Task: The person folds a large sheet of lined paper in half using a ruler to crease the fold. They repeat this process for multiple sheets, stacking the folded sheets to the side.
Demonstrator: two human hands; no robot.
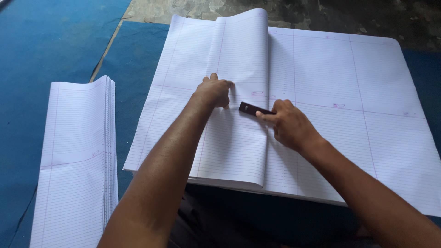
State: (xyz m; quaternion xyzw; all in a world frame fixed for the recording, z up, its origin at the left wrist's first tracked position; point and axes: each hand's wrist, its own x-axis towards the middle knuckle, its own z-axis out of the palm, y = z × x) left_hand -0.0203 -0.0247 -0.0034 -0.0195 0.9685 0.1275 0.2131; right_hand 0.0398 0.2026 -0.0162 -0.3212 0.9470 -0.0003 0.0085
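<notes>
A big stack of white ruled sheets (349,92) lies flat in front of me. Its top sheet (239,59) is folded over from the right, with the fold running down the middle and bulging up at the far end. My left hand (214,92) presses knuckles-down on the folded sheet near its middle. My right hand (287,124) grips a small dark flat bar (251,109) and lays it across the fold edge, just right of my left hand.
A pile of folded ruled sheets (78,156) stands at the left on the blue mat (50,41). Bare rough concrete floor (321,14) shows beyond the sheets at the top. My dark-clothed legs sit under the near edge.
</notes>
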